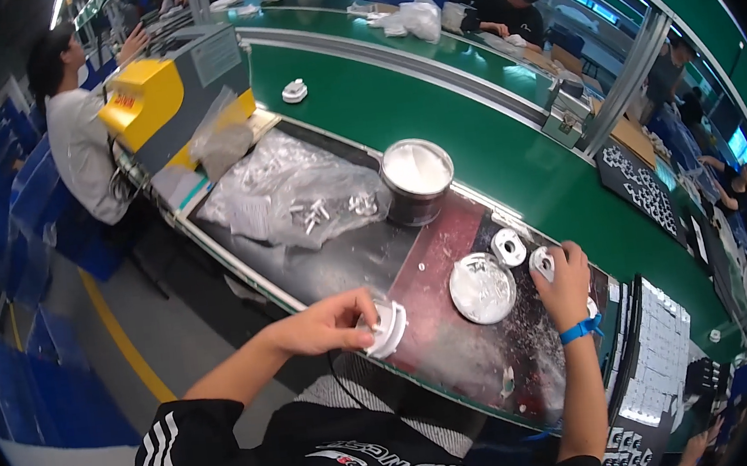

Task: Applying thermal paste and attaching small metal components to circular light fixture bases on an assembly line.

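Note:
My left hand [336, 322] is closed at the bench's near edge, its thumb and fingertips pinching a white plastic housing [390, 329]. Some of that part is covered by the fingers. Farther right, my right hand [565, 284] has its fingers curled round a white round plastic part [541, 261] with a hole in it. A similar white part [509, 247] lies just left of that hand. Between my hands rests a shallow round dish [483, 289] with whitish material inside.
A tub of white paste or powder [418, 168] stands at the back of the bench. Left of it lies a clear plastic bag [292, 191] with small white pieces. A yellow-grey machine [168, 100] is at the far left; a green conveyor [483, 144] runs behind. Gridded trays [655, 353] stand right.

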A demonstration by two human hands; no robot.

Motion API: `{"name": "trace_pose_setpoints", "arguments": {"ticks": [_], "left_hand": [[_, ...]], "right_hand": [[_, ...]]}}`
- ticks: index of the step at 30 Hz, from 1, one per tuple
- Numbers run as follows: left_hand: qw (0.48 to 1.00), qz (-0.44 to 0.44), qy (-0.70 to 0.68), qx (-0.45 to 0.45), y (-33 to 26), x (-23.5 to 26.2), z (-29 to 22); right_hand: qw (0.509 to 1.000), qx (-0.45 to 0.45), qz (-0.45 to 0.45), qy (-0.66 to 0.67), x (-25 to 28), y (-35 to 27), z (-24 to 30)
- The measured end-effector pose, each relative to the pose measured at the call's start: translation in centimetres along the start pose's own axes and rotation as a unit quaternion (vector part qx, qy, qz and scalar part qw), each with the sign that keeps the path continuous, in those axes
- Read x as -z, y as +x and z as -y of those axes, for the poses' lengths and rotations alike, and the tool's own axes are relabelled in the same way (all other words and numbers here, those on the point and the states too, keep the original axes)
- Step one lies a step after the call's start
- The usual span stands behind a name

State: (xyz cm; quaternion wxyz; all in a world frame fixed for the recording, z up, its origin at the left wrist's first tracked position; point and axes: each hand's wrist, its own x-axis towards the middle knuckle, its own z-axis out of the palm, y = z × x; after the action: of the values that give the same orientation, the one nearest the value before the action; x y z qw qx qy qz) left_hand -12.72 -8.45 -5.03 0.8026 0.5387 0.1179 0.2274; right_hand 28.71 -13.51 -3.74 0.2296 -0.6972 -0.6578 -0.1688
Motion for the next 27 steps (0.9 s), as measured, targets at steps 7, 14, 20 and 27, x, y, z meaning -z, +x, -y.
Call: {"name": "trace_pose_setpoints", "arguments": {"ticks": [7, 14, 20, 27], "left_hand": [[0.982, -0.146, -0.113, -0.042, -6.0, -8.2, 6.5], [0.913, -0.217, -0.341, -0.059, -11.5, -12.6, 16.1], [0.994, -0.105, 0.021, -0.028, -14.6, -18.4, 16.1], [0.997, -0.005, 0.057, 0.057, -15.3, -16.8, 14.6]], "right_hand": [[0.916, 0.173, 0.074, 0.354, -1.4, 2.9, 15.2], [0.938, 0.206, 0.051, 0.275, -14.0, 8.0, 24.9], [0.969, 0.175, 0.059, 0.163, -20.5, 10.8, 26.4], [0.963, 0.174, 0.162, 0.130, -18.9, 13.1, 29.8]]}}
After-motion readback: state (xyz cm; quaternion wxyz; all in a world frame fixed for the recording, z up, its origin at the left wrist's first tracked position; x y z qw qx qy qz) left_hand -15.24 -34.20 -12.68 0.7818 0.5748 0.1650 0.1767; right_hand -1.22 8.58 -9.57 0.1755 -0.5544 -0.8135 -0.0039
